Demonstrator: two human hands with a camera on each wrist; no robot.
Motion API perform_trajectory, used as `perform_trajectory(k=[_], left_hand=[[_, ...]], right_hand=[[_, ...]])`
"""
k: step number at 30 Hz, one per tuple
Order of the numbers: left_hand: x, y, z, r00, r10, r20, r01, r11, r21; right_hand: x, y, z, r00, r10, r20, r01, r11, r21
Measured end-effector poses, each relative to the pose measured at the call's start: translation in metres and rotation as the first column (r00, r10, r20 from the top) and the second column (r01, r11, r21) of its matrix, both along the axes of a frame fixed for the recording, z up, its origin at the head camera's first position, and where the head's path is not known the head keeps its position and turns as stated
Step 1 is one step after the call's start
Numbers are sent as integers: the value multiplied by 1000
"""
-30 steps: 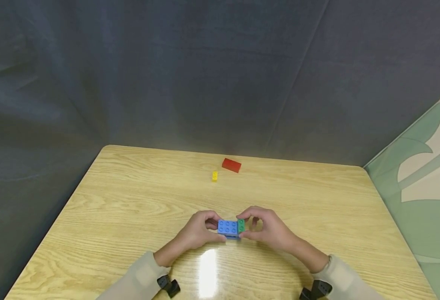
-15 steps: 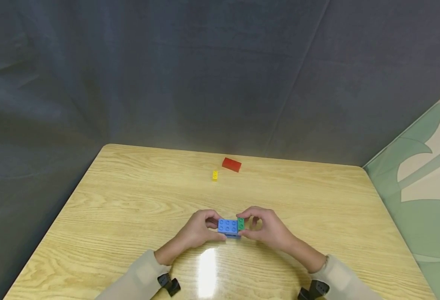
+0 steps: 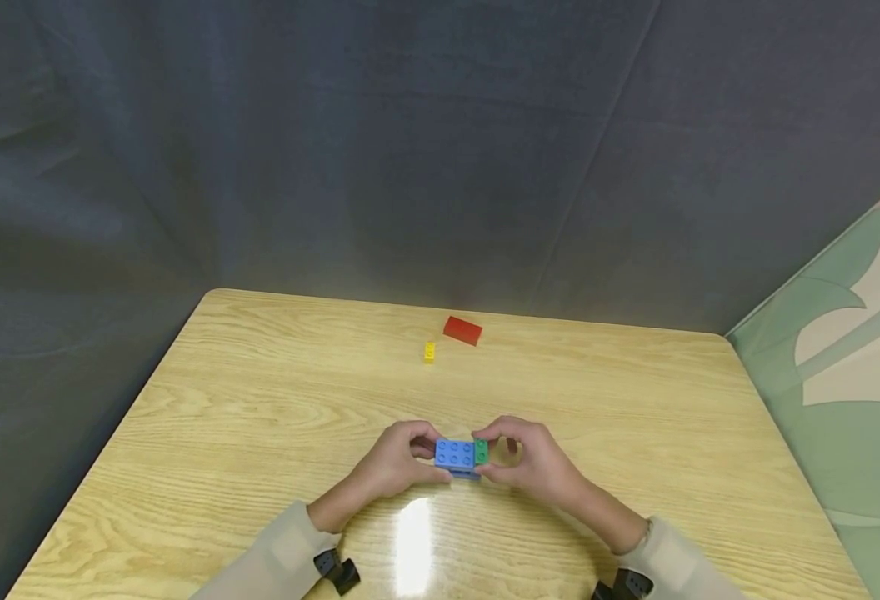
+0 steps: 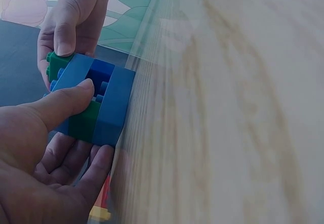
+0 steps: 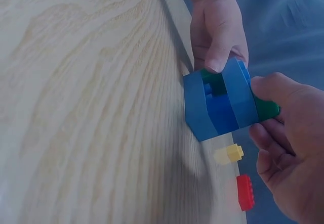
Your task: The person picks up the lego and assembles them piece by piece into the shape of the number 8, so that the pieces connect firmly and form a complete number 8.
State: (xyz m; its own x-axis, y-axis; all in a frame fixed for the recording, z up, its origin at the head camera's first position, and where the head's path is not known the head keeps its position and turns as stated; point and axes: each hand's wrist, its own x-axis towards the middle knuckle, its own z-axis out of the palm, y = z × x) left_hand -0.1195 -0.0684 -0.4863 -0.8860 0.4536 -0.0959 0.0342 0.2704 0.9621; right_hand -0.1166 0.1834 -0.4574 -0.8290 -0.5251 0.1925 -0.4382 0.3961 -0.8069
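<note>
A blue block stack (image 3: 455, 454) with a green brick (image 3: 481, 451) at one end is seen. A yellow brick (image 3: 429, 352) and a red brick (image 3: 462, 330) are set on a pale wood-grain table (image 3: 260, 400). Beige sleeves (image 3: 275, 558) are worn. A dark grey-blue curtain (image 3: 380, 150) and a green-and-cream leaf-patterned panel (image 3: 852, 350) are shown behind.

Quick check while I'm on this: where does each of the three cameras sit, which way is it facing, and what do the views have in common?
Head: worn on the head, looking forward and down at the table; both sleeves, left hand and right hand show.
Left wrist: beside the left hand, facing the brick block; the right hand's fingers show beyond it.
Right wrist: beside the right hand, facing the brick block.
Shared: all show the block; head and right wrist also show the yellow brick and red brick.
</note>
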Motion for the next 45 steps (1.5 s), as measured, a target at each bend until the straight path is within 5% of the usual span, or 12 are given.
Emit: perform_trajectory(k=[11, 31, 39, 45], left_hand=[[2, 1, 2, 1000, 16, 17, -16, 1000, 4], [1, 1, -1, 1000, 5, 6, -5, 1000, -6], [0, 0, 3, 999, -35, -15, 35, 999, -29], [-2, -7, 6, 990, -134, -36, 132, 989, -60]], right_hand=[[2, -4, 4, 999, -36, 10, 35, 997, 72], [8, -4, -13, 986, -93, 136, 98, 995, -32], [7, -4, -11, 987, -77, 144, 84, 996, -39], [7, -4, -9, 988, -62, 139, 69, 996, -49]])
